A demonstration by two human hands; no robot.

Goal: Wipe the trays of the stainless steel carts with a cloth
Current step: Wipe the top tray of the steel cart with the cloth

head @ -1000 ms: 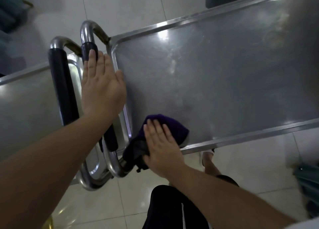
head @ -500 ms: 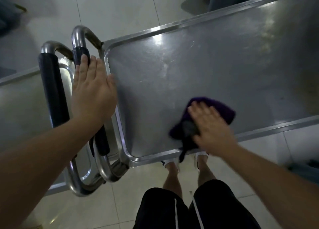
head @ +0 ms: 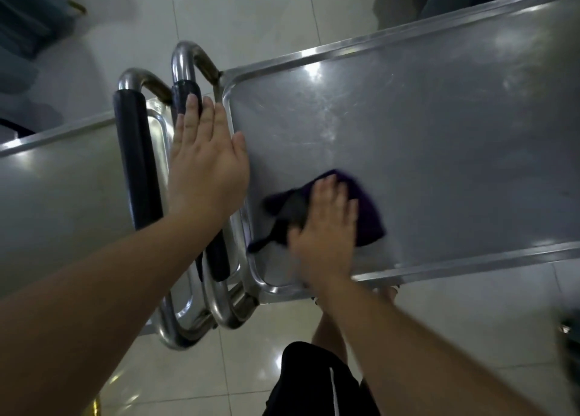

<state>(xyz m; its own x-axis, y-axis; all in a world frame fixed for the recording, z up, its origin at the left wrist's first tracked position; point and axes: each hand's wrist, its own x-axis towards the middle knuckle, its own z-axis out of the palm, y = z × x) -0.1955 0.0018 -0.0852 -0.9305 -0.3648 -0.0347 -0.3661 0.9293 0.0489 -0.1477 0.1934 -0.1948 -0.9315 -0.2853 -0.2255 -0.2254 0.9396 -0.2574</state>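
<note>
View from above, looking down at two stainless steel carts standing end to end on a pale tiled floor (head: 257, 23).

The right cart's top tray (head: 439, 139) is a shallow rectangular pan of dull grey brushed steel with a raised, rounded rim. Its surface shows faint swirling smears and bright glints of reflected light near the far left corner. The left cart's tray (head: 62, 189) is of the same make, and only part of it shows at the left edge of the view.

A dark purple cloth (head: 367, 215) lies crumpled on the right tray, near its front left corner. The right hand (head: 326, 227) presses flat on top of the cloth, fingers straight and close together; its outline is blurred. A dark corner of the cloth trails out to the left of the hand.

The left hand (head: 207, 167) rests palm down, fingers straight and together, on the right cart's handle (head: 185, 98), with its thumb side touching the tray's left rim.

Counted: two carts, two trays, and two curved steel tube handles, each with a black grip sleeve. The left cart's handle (head: 135, 164) stands just beside the other one, with nothing on it. One cloth. Two bare forearms reach in from below.

At the bottom, black shorts (head: 314, 381) with a white side stripe.
</note>
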